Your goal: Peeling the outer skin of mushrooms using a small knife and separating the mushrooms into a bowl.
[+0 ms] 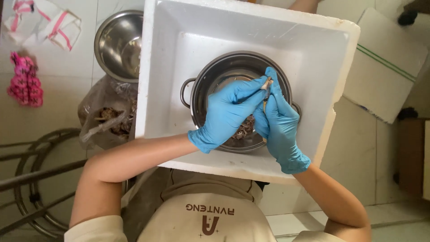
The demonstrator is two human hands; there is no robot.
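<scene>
Both gloved hands — left hand (226, 114), right hand (277, 123) — pinch one small pale piece (267, 83) above the steel pot (202, 85) inside the foam box (233, 27). Advisable: keep fingertip grip firm, work directly over the pot.

Stuff lying around, going by the grip: a white foam box (161, 112) surrounds it on all sides. Up and to the left, just outside the foam wall, sits an empty stainless steel bowl (117, 45). Directly left of the grip, touching that wall, is a clear plastic bag (96, 112) with brownish scraps inside. Way further left there's a pink knitted-looking bundle (26, 85), and above it white cloth with pink stripes (49, 22). Down-left is a metal ring frame (36, 179) on the tiled floor (53, 67). Off to the right, a white foam slab with a green line (385, 67) and a brown box (412, 152).
</scene>
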